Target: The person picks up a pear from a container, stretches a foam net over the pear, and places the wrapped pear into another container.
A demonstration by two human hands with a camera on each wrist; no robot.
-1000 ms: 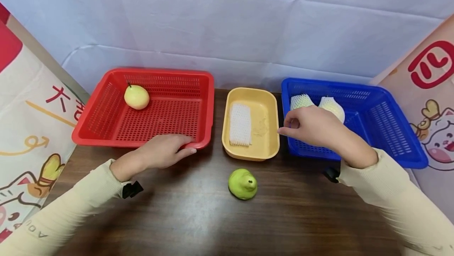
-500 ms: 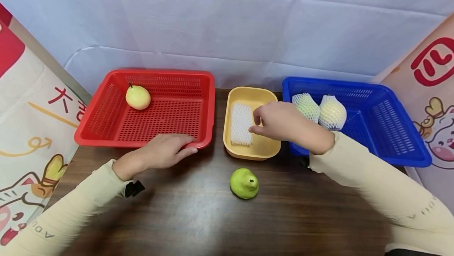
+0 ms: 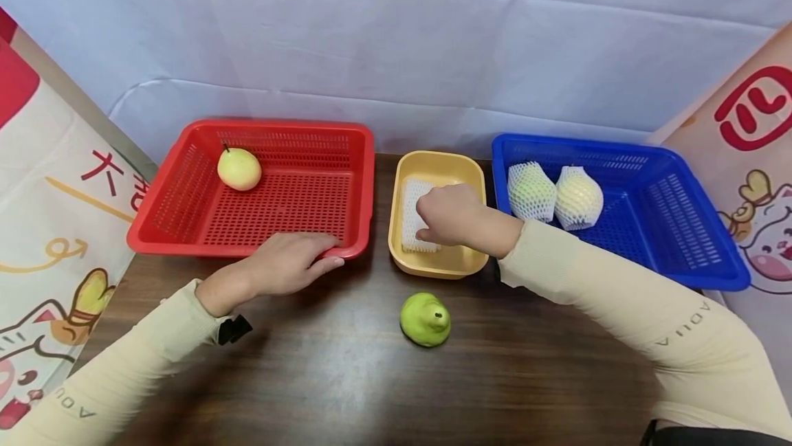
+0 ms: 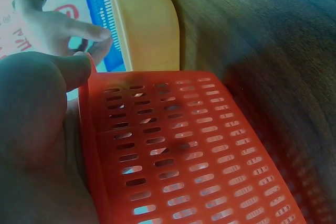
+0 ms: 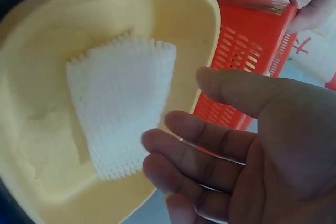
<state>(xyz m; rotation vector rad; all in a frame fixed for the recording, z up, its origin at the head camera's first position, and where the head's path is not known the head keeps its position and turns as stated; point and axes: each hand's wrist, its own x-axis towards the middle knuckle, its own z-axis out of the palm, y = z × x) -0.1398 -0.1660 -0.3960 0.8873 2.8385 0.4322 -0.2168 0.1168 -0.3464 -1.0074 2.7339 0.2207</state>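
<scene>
My left hand (image 3: 286,264) grips the front rim of the red basket (image 3: 365,192) near its right corner, thumb outside and fingers over the edge. A yellowish pear (image 3: 239,169) lies at that basket's back left. My right hand (image 3: 454,216) reaches over the yellow tub (image 3: 442,271), partly covering a white foam net sleeve (image 3: 411,219) that lies flat inside. In the right wrist view, the thumb and loosely bent fingers are apart with nothing between them, close beside the foam net sleeve (image 5: 123,103). A green pear (image 3: 425,320) stands on the table in front of the tub.
At right, a blue basket (image 3: 680,226) holds a greenish pear (image 3: 531,192) and a pale pear (image 3: 579,198), both in foam nets. The dark wooden table (image 3: 346,377) runs under everything. A pale cloth (image 3: 396,54) hangs behind the baskets.
My right hand has moved left from the blue basket's edge to over the foam net sleeve in the yellow tub, uncovering the netted pears. My left hand has stayed on the red basket's rim.
</scene>
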